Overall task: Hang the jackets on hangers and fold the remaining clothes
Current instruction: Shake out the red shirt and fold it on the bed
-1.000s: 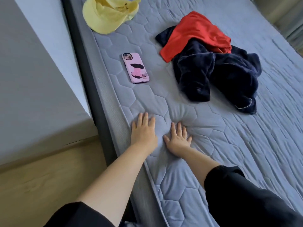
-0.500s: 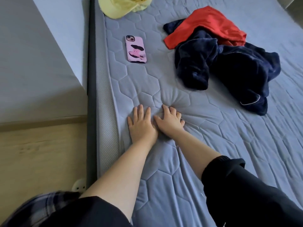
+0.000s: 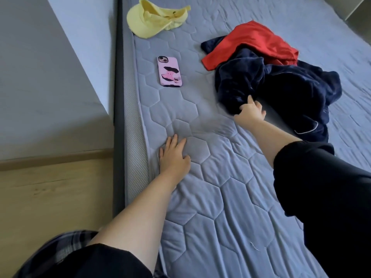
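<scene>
A crumpled dark navy fleece garment (image 3: 285, 93) lies on the grey quilted mattress (image 3: 220, 197), with a red garment (image 3: 255, 43) heaped on its far side. My right hand (image 3: 251, 111) reaches to the near edge of the navy garment and pinches a fold of it between thumb and fingers. My left hand (image 3: 173, 155) rests flat on the mattress near its left edge, fingers straight.
A pink-cased phone (image 3: 169, 71) lies on the mattress left of the clothes. A yellow cap (image 3: 154, 19) sits at the far left corner. A dark bed frame (image 3: 118, 97) borders the mattress; beyond it are a grey surface and wooden floor (image 3: 50, 197).
Both hands were pressed flat side by side on the mattress. My right hand has since lifted and moved forward to the navy garment; my left hand stays on the mattress.
</scene>
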The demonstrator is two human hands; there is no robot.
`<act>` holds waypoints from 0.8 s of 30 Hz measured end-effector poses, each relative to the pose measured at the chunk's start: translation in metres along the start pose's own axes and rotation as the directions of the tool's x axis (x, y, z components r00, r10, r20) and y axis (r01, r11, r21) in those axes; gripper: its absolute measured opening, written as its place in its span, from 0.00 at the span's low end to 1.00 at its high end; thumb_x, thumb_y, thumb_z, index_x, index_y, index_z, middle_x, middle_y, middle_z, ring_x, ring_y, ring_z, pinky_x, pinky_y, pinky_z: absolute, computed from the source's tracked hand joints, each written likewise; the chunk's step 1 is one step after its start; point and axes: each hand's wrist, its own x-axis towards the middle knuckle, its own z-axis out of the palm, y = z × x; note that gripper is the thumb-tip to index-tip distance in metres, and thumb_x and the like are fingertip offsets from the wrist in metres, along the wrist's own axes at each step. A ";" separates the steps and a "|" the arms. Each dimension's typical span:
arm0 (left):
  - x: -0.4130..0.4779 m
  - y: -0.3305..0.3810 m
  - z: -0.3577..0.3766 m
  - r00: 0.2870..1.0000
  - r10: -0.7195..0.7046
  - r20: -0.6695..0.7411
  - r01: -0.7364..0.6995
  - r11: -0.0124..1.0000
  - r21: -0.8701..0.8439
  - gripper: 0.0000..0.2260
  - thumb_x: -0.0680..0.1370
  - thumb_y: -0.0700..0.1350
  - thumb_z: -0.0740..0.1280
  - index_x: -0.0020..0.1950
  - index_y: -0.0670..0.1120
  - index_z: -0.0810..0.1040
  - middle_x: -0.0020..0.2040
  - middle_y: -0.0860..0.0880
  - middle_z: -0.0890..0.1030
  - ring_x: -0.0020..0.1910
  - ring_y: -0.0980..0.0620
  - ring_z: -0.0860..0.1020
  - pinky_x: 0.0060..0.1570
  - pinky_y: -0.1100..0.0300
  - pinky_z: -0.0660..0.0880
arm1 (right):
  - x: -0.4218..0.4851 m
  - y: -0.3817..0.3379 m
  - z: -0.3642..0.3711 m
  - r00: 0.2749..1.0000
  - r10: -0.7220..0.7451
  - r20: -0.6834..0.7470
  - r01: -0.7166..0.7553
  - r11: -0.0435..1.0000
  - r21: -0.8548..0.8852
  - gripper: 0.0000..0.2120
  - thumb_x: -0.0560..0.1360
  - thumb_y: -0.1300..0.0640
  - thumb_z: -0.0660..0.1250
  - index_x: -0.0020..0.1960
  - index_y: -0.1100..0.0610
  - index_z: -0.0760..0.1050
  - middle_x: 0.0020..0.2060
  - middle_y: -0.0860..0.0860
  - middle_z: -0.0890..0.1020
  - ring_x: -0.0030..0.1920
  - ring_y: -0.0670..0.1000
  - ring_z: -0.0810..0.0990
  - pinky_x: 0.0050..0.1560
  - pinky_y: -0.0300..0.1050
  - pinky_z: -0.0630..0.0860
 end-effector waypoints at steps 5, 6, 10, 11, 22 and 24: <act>0.001 -0.004 -0.006 0.998 -0.016 -0.067 -0.007 0.947 -0.321 0.23 0.77 0.37 0.62 0.72 0.44 0.68 0.75 0.46 0.63 0.76 0.49 0.57 0.74 0.55 0.52 | -0.016 -0.018 -0.003 0.980 -0.158 -0.120 0.191 0.919 0.346 0.10 0.73 0.65 0.65 0.49 0.60 0.84 0.49 0.54 0.84 0.48 0.47 0.81 0.50 0.36 0.73; 0.001 -0.004 -0.010 0.995 -0.060 -0.074 0.022 0.899 -0.438 0.21 0.77 0.36 0.62 0.71 0.43 0.69 0.73 0.44 0.67 0.73 0.49 0.62 0.72 0.56 0.57 | -0.029 -0.026 -0.001 0.970 -0.226 -0.086 0.242 0.889 0.389 0.09 0.72 0.67 0.66 0.45 0.61 0.84 0.43 0.53 0.84 0.38 0.41 0.79 0.42 0.31 0.71; -0.003 0.001 -0.032 0.952 -0.307 0.001 0.172 0.531 -0.830 0.16 0.79 0.36 0.62 0.66 0.41 0.74 0.64 0.43 0.77 0.63 0.49 0.74 0.60 0.65 0.68 | -0.093 -0.039 0.024 0.905 -0.420 0.072 0.334 0.805 0.490 0.11 0.71 0.71 0.63 0.38 0.59 0.79 0.32 0.46 0.78 0.31 0.40 0.72 0.33 0.28 0.68; -0.005 0.000 -0.037 0.942 -0.329 0.071 0.211 0.412 -0.886 0.15 0.79 0.38 0.61 0.67 0.41 0.74 0.63 0.44 0.77 0.62 0.50 0.74 0.58 0.64 0.68 | -0.107 -0.034 0.028 0.899 -0.425 0.102 0.318 0.797 0.514 0.12 0.72 0.71 0.61 0.37 0.57 0.77 0.32 0.45 0.76 0.32 0.41 0.71 0.32 0.27 0.67; -0.062 0.025 -0.025 0.828 -0.076 0.555 0.543 0.356 -0.760 0.10 0.79 0.53 0.64 0.52 0.49 0.79 0.44 0.48 0.83 0.42 0.49 0.81 0.47 0.55 0.78 | -0.242 0.002 0.012 0.573 -0.651 0.498 -0.120 0.534 0.837 0.02 0.62 0.64 0.60 0.32 0.59 0.71 0.24 0.44 0.72 0.27 0.41 0.69 0.29 0.31 0.65; -0.070 0.025 -0.020 0.866 -0.077 0.494 0.449 0.553 -0.702 0.12 0.77 0.47 0.69 0.58 0.46 0.78 0.50 0.47 0.83 0.51 0.48 0.81 0.57 0.53 0.75 | -0.258 -0.002 0.018 0.480 -0.660 0.578 0.009 0.663 0.749 0.04 0.65 0.62 0.61 0.33 0.56 0.72 0.26 0.43 0.72 0.29 0.40 0.69 0.33 0.31 0.66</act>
